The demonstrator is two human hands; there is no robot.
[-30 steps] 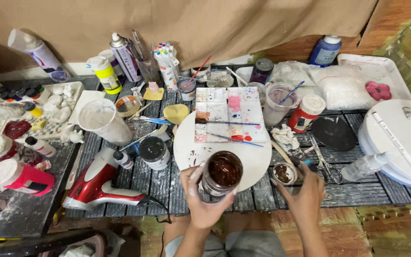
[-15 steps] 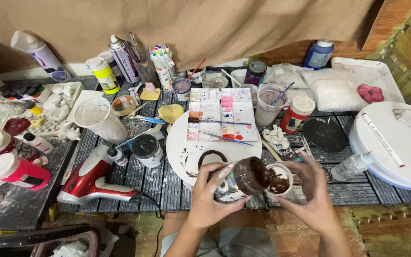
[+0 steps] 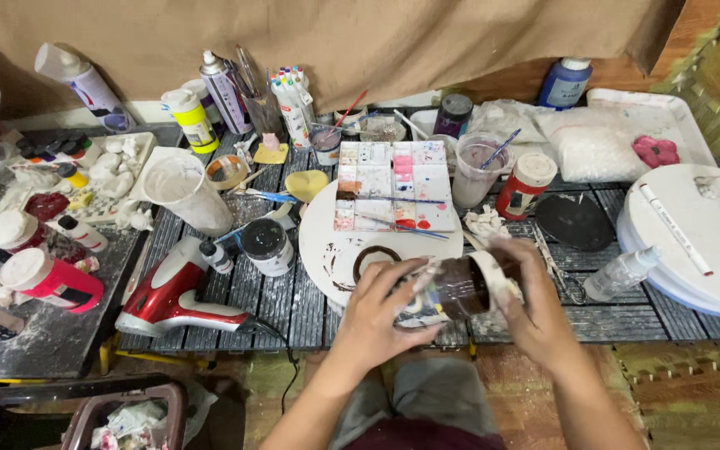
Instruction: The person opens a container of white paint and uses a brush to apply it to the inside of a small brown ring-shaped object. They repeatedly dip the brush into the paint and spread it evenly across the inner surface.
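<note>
Head view, change since earlier: the dark paint jar [image 3: 457, 287], upright over the white round board [image 3: 327, 242] a second ago with its open mouth showing, now lies tipped sideways between both hands at the table's near edge. The white lid [image 3: 491, 279], earlier apart in the right hand, now sits against the jar's mouth. Judged: the jar is being closed.

Head view, hands: left hand [image 3: 381, 312] wraps the jar body, fingers [image 3: 410, 279] curled and pressed around the paint-smeared glass. Right hand [image 3: 535, 304] cups the lid end, fingers bent over its rim; whether the lid is fully seated cannot be told.

Head view, surroundings: a brown ring mark [image 3: 374, 258] on the board; a compartmented paint palette [image 3: 393, 185] behind; a black-topped jar [image 3: 267, 246] and a red heat gun [image 3: 172, 292] to the left.
</note>
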